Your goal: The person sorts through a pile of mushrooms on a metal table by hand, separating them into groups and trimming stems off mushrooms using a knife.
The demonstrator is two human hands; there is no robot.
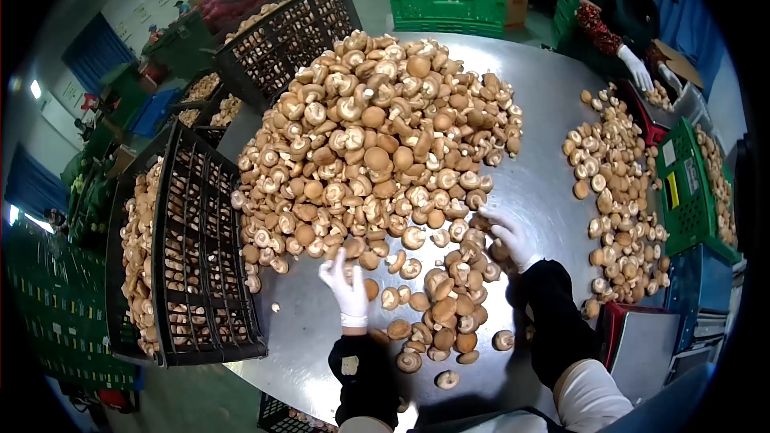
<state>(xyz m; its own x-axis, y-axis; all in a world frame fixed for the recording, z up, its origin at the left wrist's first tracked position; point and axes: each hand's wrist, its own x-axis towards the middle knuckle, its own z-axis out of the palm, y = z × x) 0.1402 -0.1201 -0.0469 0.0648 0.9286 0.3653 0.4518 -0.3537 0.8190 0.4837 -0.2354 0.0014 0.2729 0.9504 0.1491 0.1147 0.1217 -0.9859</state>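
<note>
Brown mushrooms lie in a large heap (369,136) on a metal table (529,184). My left hand (347,289), in a white glove, is at the heap's near edge with its fingers apart, beside a few loose mushrooms. My right hand (511,239), also gloved in white, reaches to the heap's right front edge; its fingers are close to a dark-capped mushroom, and whether they grip it is unclear. Between my hands a smaller group of mushrooms (445,305) spreads toward the near side of the table.
A black crate of mushrooms (200,273) stands at the left, another (289,32) behind. A green crate (447,4) is at the back. At right are more mushrooms (618,192), a green crate (682,184) and a co-worker's gloved hand (635,68).
</note>
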